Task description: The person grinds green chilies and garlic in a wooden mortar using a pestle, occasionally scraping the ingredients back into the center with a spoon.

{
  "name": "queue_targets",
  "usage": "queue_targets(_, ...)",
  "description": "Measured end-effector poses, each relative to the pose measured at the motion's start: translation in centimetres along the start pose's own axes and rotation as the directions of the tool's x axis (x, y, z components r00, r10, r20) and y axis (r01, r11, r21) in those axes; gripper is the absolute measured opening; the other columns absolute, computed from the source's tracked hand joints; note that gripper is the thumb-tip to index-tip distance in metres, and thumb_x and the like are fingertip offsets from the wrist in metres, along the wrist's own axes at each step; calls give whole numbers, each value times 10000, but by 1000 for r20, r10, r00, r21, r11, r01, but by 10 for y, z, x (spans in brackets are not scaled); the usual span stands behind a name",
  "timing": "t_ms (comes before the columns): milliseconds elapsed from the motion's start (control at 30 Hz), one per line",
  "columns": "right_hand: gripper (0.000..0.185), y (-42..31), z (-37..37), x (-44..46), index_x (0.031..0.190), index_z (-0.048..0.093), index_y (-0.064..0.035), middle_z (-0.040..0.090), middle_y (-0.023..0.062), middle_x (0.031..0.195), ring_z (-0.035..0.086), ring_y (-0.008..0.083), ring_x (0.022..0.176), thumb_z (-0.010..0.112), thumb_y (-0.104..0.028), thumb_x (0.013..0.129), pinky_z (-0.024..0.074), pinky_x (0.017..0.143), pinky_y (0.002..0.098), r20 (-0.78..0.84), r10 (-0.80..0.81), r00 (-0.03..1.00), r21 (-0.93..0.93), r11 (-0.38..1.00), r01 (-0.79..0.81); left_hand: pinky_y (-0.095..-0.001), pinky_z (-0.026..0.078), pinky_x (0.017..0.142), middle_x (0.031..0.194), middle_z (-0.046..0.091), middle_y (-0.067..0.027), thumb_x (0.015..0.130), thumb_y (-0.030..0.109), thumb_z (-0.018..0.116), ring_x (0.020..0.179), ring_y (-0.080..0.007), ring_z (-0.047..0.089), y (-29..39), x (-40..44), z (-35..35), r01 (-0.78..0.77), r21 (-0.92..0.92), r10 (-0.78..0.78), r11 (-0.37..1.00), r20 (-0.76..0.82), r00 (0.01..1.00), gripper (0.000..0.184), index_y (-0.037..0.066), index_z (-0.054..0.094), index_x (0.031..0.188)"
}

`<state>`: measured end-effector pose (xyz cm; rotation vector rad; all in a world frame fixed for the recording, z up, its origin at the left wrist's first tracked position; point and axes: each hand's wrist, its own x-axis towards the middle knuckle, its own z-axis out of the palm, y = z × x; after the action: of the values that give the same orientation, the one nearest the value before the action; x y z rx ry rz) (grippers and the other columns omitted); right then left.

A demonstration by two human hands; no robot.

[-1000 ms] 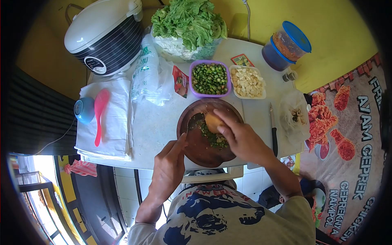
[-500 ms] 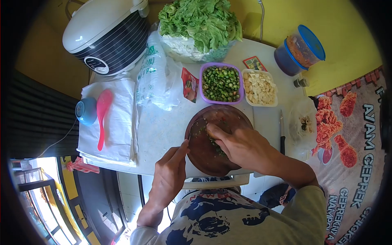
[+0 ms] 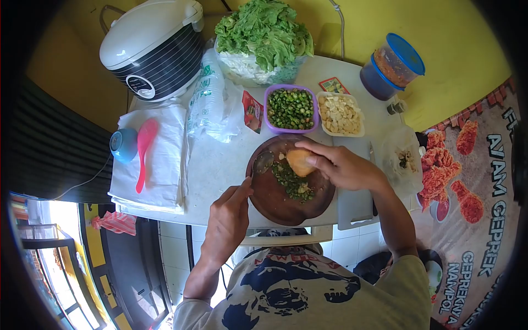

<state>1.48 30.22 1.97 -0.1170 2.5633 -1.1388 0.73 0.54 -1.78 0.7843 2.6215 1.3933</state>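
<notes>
On the table a round brown mortar [image 3: 264,198] holds a crushed mix of green chilli and pale bits [image 3: 291,181]. My right hand [image 3: 352,170] is closed round a tan wooden pestle [image 3: 300,163], whose rounded end shows over the mix. At the mortar's left rim, my left hand [image 3: 226,220] pinches the handle of a metal spoon. The spoon's bowl [image 3: 264,161] rests inside the mortar on the left; most of the handle is hidden by my fingers. Just beyond the mortar stand a purple tub of cut green chillies [image 3: 291,130] and a white tub of peeled garlic [image 3: 342,115].
A rice cooker [image 3: 159,60], bagged plastic cups [image 3: 206,104] and a lettuce basket [image 3: 258,66] line the back. To the left lie a pink rice spatula [image 3: 144,148] and blue bowl [image 3: 124,146]. A cutting board [image 3: 355,203] and stacked blue-lidded containers [image 3: 385,74] are on the right.
My right hand has moved up and right with the pestle, uncovering the green mix it was pressed over. My left hand stays at the rim. The whole view has shifted slightly.
</notes>
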Motion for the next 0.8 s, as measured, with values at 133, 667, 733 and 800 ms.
queue_targets(133, 461, 11, -10, 8, 1587, 465, -140, 621, 89, 899, 626, 172, 749, 440, -314, 1162, 508, 725, 344, 65, 108, 992, 167, 979, -118, -381, 585, 776, 1049, 760, -228, 976, -110, 573, 921, -355, 772, 5, 0, 7, -18, -3, 18, 1000, -13, 1000, 363, -49, 681, 1317)
queue_targets(667, 410, -30, 50, -1, 1434, 573, -98, 699, 268, 748, 710, 463, 720, 589, -204, 1038, 570, 728, 540, -109, -144, 984, -349, 932, 98, -375, 591, 781, 1055, 761, -214, 989, -104, 573, 920, -323, 776, 2, 3, -10, 31, 16, -30, 999, -51, 998, 364, -42, 677, 1332)
queue_targets(733, 414, -33, 47, 4, 1446, 567, -102, 703, 271, 776, 705, 467, 728, 583, -201, 1044, 568, 723, 538, -77, -128, 989, -363, 927, 91, -429, 597, 795, 1052, 729, -246, 967, -114, 565, 943, -411, 748, 4, 8, -9, -5, 19, 6, 1000, -18, 1000, 360, -84, 654, 1314)
queue_targets(800, 418, -21, 42, 6, 1457, 561, -105, 707, 275, 804, 700, 472, 736, 576, -197, 1050, 567, 717, 536, -67, -105, 992, -387, 919, 71, -413, 593, 800, 1051, 742, -234, 973, -112, 567, 941, -382, 759, 1, 12, -3, -27, 32, 28, 999, -15, 999, 372, -62, 662, 1328)
